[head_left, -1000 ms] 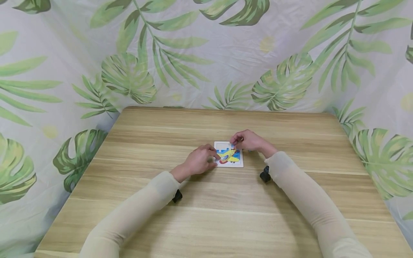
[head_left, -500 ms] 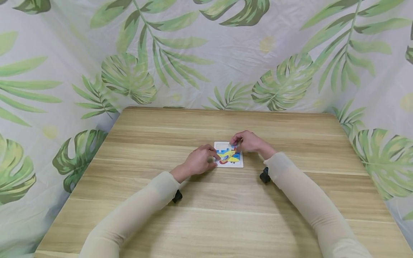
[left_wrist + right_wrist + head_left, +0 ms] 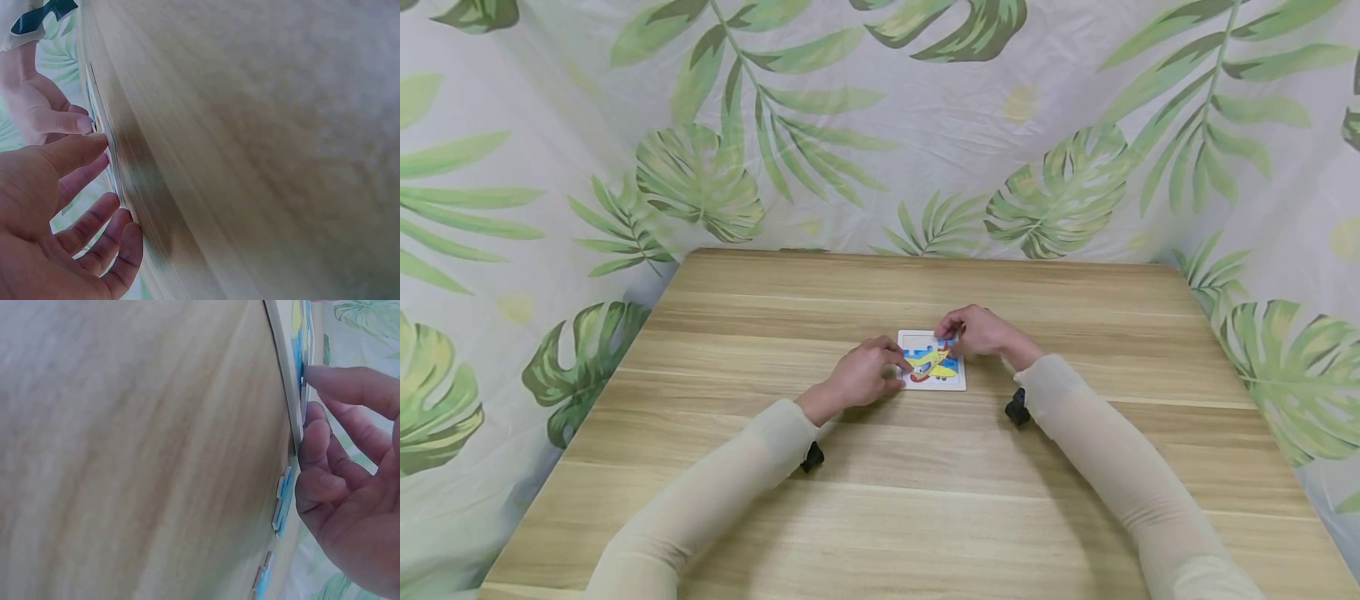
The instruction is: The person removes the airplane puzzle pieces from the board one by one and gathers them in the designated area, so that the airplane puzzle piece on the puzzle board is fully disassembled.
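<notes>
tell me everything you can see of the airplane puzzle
The puzzle is a squarish board that looks like card or thin wood, with a white border. Its picture shows a yellow airplane with a red nose, set against blue; a pale patch toward the far left looks unfilled. It lies flat on the wooden table. The left hand touches its left side; the right hand has curled fingers at its far right corner.

Soft, even light fills the head view; faint shadows lie on the tabletop (image 3: 917,467) just inside both sleeves (image 3: 722,483), and the card (image 3: 934,377) is too small for fine detail. Both wrist views look dimmer and hazy, the tabletop's grain smeared, with a broad brown shadow beside the left hand (image 3: 28,206).
</notes>
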`<state>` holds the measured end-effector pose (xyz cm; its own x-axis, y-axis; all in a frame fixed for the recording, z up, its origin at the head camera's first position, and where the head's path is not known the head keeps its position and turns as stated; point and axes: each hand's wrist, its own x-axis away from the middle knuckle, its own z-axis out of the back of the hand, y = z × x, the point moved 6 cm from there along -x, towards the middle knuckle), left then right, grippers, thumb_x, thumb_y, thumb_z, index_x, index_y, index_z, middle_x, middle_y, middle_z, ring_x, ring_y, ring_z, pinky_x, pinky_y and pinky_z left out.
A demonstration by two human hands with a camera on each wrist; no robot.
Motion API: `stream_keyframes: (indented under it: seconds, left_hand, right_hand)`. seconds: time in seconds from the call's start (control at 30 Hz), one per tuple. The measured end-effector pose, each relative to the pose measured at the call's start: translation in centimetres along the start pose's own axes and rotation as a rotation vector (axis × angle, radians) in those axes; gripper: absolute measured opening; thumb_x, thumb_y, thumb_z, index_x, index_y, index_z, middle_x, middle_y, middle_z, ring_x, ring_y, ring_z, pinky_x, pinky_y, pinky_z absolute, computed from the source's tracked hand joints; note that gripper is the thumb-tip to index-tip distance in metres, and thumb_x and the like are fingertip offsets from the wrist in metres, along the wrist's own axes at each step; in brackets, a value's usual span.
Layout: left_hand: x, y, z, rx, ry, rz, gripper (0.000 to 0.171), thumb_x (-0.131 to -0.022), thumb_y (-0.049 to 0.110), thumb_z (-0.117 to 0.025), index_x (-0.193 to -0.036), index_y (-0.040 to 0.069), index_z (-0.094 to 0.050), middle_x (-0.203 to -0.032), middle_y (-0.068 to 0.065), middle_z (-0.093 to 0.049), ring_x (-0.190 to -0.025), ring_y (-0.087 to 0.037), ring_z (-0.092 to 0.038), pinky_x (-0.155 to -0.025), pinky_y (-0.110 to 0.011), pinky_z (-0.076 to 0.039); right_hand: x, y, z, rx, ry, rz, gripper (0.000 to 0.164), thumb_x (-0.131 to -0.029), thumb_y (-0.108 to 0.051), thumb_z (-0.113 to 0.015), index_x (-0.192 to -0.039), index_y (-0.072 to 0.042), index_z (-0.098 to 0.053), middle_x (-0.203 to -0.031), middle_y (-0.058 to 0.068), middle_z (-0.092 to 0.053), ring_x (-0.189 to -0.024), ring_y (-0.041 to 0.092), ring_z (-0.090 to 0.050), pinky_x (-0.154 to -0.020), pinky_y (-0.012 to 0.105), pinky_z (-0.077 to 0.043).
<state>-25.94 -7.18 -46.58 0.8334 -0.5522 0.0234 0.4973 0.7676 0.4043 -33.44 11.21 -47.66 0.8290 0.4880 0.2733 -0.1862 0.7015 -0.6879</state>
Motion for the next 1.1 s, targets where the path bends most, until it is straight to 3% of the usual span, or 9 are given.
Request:
stream_keyframes:
  seconds: [0.57, 0.83, 1.1]
  left_hand:
    - [0.00, 0.02, -0.05, -0.001, 0.000, 0.008, 0.023, -0.088, 0.021, -0.078, -0.111, 0.017, -0.078, -0.128, -0.009, -0.064, -0.120, -0.025, -0.060, -0.103, -0.041, -0.051]
    - [0.00, 0.08, -0.03, 0.001, -0.006, 0.015, 0.023, -0.088, 0.021, -0.077, -0.110, 0.017, -0.078, -0.128, -0.009, -0.064, -0.119, -0.025, -0.059, -0.103, -0.041, -0.052]
    - [-0.06, -0.02, -0.05, -0.002, 0.002, 0.002, 0.023, -0.088, 0.021, -0.077, -0.111, 0.018, -0.078, -0.128, -0.009, -0.064, -0.119, -0.025, -0.060, -0.103, -0.041, -0.052]
  right_hand:
    - [0.15, -0.24, 0.05, 0.042, 0.026, 0.074, 0.030, -0.079, -0.004, -0.077, -0.107, -0.011, -0.071, -0.103, 0.005, -0.070, -0.097, 0.020, -0.060, -0.088, 0.033, -0.047]
    - [0.11, -0.17, -0.07, 0.044, 0.001, 0.062, 0.031, -0.078, -0.004, -0.078, -0.107, -0.013, -0.071, -0.101, 0.003, -0.069, -0.095, 0.019, -0.059, -0.084, 0.030, -0.046]
    - [0.12, -0.26, 0.02, 0.046, 0.033, 0.081, 0.029, -0.080, -0.003, -0.076, -0.107, -0.011, -0.070, -0.102, 0.004, -0.070, -0.093, 0.019, -0.059, -0.083, 0.029, -0.047]
